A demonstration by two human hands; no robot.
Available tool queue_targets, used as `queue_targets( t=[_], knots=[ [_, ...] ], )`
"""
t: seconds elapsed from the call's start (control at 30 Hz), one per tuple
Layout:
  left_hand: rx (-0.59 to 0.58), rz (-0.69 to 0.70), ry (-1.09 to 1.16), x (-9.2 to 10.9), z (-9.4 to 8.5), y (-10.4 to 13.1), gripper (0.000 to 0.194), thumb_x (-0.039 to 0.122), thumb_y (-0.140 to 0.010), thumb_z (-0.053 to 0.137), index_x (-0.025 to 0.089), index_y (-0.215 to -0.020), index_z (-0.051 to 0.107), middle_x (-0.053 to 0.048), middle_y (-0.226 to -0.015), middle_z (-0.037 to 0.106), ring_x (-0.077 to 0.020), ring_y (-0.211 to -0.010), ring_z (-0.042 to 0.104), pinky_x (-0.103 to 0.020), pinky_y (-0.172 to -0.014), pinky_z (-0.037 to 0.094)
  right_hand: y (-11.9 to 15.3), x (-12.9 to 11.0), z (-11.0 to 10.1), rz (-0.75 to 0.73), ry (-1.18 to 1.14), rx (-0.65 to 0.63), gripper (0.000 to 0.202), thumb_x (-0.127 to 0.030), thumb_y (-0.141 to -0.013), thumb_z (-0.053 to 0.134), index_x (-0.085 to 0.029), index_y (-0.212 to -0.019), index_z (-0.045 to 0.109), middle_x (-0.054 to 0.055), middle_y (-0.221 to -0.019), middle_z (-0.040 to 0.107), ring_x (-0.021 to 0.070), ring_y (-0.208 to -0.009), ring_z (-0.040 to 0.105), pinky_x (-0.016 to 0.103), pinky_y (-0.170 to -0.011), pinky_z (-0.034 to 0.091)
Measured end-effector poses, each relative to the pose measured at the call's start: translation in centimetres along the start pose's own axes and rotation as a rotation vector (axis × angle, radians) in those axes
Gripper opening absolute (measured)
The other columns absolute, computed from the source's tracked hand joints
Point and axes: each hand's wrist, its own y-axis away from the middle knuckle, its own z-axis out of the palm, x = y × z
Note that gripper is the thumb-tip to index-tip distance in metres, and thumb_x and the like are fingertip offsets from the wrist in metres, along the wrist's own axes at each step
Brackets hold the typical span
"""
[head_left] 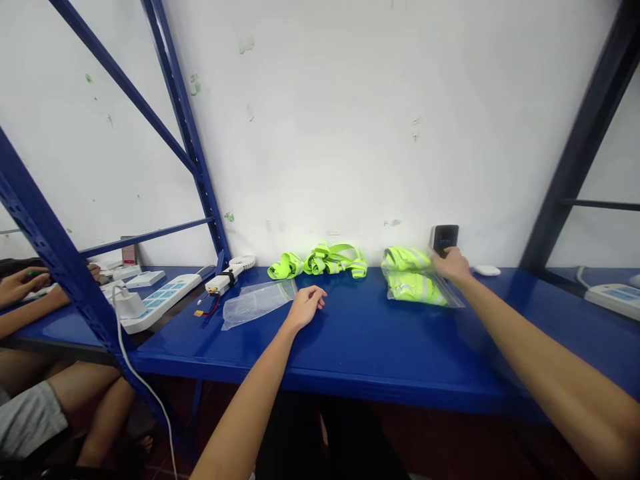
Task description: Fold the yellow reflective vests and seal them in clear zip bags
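Note:
My left hand (307,307) rests on the blue table with its fingers loosely bent and nothing in them. Beside it, to the left, lies a clear plastic bag (257,305), flat. Behind the hand, bunched neon-yellow reflective straps (327,259) lie along the wall. My right hand (453,265) reaches to a small upright device with a dark lit screen (446,237) by the wall; its fingers are at the lower part of the device. Just left of that hand is a clear bag holding folded neon-yellow reflective material (413,285).
A white handheld fan (243,262) and a white battery pack with wires (219,283) lie at the left. A power strip (163,303) sits beyond the blue rack post (60,247). Another person's hands (25,283) are at far left. A white rounded object (487,270) lies at right.

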Motion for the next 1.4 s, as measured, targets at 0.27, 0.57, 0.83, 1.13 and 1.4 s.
queue_targets(
  t=[0.27, 0.57, 0.83, 1.13, 1.4],
  knots=[
    [-0.003, 0.025, -0.078, 0.6, 0.1, 0.5, 0.029, 0.036, -0.084, 0.045, 0.015, -0.080, 0.066, -0.001, -0.066, 0.061, -0.0131, -0.061, 0.057, -0.024, -0.062, 0.043, 5.1, -6.5, 5.3, -0.709, 0.294, -0.073, 0.032, -0.023, -0.084, 0.050, -0.013, -0.111, 0.062, 0.017, -0.120, 0.050, 0.0288, -0.102, 0.056, 0.042, -0.093, 0.044],
    [0.014, 0.027, -0.133, 0.3, 0.4, 0.3, 0.028, 0.034, -0.085, 0.045, 0.015, -0.080, 0.066, -0.001, -0.064, 0.061, -0.0127, -0.060, 0.057, -0.024, -0.062, 0.044, 11.6, -11.9, 19.2, -0.887, 0.352, -0.392, 0.067, -0.012, -0.080, 0.056, -0.020, -0.144, 0.038, 0.015, -0.147, 0.039, 0.0301, -0.131, 0.042, 0.039, -0.104, 0.036],
    [-0.005, 0.053, -0.147, 0.1, 0.3, 0.5, 0.029, 0.034, -0.087, 0.044, 0.016, -0.080, 0.066, -0.001, -0.065, 0.062, -0.0133, -0.062, 0.059, -0.024, -0.063, 0.045, 10.2, -11.5, 19.3, -0.729, 0.659, -0.509, 0.050, -0.027, -0.089, 0.053, -0.019, -0.137, 0.044, 0.019, -0.125, 0.057, 0.0325, -0.111, 0.058, 0.039, -0.087, 0.044],
    [0.241, 0.110, -0.101, 0.3, 0.4, 0.8, 0.037, 0.033, -0.089, 0.047, 0.020, -0.124, 0.052, -0.007, -0.100, 0.061, -0.0148, -0.079, 0.059, -0.028, -0.071, 0.049, 9.8, -10.4, 12.9, -0.724, 0.467, -0.527, 0.027, -0.038, -0.090, 0.049, -0.017, -0.097, 0.065, 0.011, -0.093, 0.069, 0.0217, -0.083, 0.062, 0.027, -0.066, 0.037],
    [0.220, 0.162, 0.011, 1.3, 0.1, 1.7, 0.056, 0.045, -0.093, 0.046, 0.023, -0.142, 0.030, -0.013, -0.131, 0.052, -0.0224, -0.110, 0.057, -0.038, -0.094, 0.045, 11.1, -11.2, 9.4, -0.476, -0.346, -0.960, 0.045, -0.057, -0.083, 0.052, -0.014, -0.076, 0.061, 0.000, -0.066, 0.056, 0.0127, -0.061, 0.047, 0.025, -0.058, 0.035]
  ],
)
